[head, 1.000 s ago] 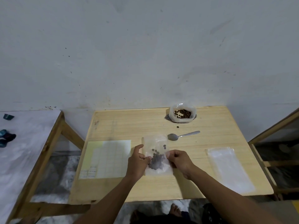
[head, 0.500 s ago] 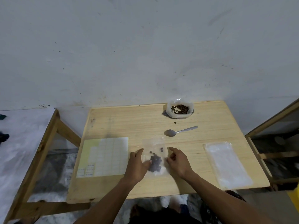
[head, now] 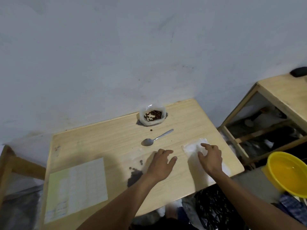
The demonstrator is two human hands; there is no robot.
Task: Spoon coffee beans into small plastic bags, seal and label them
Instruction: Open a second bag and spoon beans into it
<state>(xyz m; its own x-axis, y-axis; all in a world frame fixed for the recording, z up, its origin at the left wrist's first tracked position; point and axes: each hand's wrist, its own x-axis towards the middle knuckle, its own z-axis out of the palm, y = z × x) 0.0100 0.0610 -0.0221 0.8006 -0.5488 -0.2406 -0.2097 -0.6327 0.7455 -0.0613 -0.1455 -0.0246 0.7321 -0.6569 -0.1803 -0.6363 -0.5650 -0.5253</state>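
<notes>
Head view: my right hand [head: 210,159] rests open-fingered on the stack of empty clear plastic bags [head: 192,149] on the pale wooden desk [head: 103,141]. My left hand [head: 162,163], relaxed, touches the filled clear bag of coffee beans [head: 135,175]. Next I'd judge: peel one bag free.
</notes>
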